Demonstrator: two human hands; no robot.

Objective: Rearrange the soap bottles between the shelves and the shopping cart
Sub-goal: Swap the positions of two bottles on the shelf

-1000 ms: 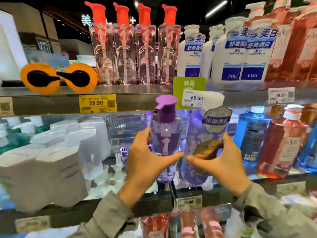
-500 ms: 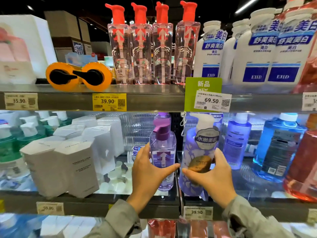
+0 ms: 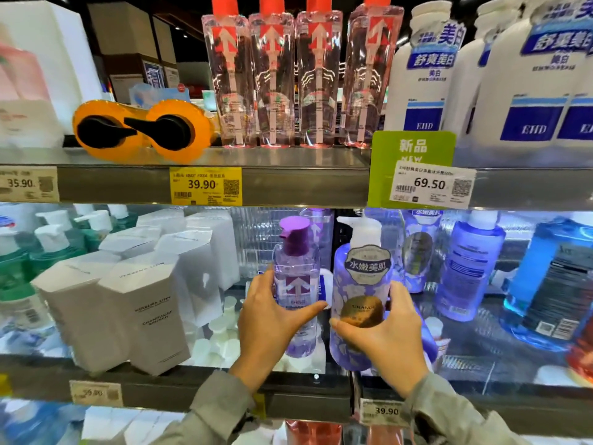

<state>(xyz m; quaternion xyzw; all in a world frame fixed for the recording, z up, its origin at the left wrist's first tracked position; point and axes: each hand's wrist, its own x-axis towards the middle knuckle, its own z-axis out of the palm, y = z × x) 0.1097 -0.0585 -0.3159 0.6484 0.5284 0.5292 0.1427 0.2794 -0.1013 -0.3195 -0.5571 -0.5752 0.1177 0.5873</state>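
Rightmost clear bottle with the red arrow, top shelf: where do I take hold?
Probably grip the clear bottle round its slim upright body at mid-height, from the front: it stands near the shelf edge, and the white bottle and its twin crowd its sides.

Place: a shop, in its soap and toiletries aisle.
Shelving: tiered metal display shelves. The upper shelf [image 3: 288,184] runs above the left hand [image 3: 269,319] and right hand [image 3: 391,332]. The lower shelf [image 3: 192,387] has its front edge just beneath them.
Price tags: a yellow tag [image 3: 205,186] reading 39.90 sits up and left of the hands. A white tag [image 3: 430,185] reading 69.50 is fixed to a green "NEW" card [image 3: 412,149] above the right hand. Another 39.90 tag [image 3: 382,411] sits just under the right wrist.
Stock: identical goods stand in rows. There are clear red-pump bottles [image 3: 301,78] above the hands, white bottles [image 3: 423,75] up to the right, white boxes [image 3: 144,313] to the left and blue bottles [image 3: 552,281] to the right.
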